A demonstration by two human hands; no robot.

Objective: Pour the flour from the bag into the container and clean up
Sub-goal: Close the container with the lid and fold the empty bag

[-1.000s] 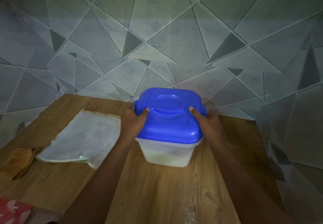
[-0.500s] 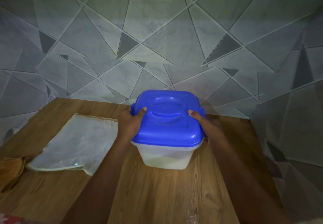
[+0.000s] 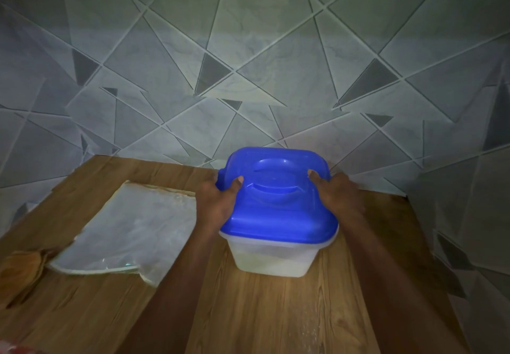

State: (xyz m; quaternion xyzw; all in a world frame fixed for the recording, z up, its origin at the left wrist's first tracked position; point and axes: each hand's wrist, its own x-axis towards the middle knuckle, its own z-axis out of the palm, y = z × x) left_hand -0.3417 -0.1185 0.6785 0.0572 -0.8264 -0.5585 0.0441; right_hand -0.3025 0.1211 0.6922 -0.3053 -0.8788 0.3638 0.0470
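Step judged: closing up after the pour. Wooden desk [image 3: 262, 312], faint dust [image 3: 311, 331] near the front edge. Flattened clear bag [image 3: 132, 232] lying left, seemingly emptied. Translucent container [image 3: 273, 259] upright at centre-right, just beside the bag, pale flour [image 3: 269, 266] low inside. Blue lid [image 3: 278, 204] seated on top. Left grip [image 3: 218, 201] and right grip [image 3: 336, 196] clasping the lid's opposite sides, thumbs on top. Next, likely: even downward pressure to seat the lid, then clearing away the bag.
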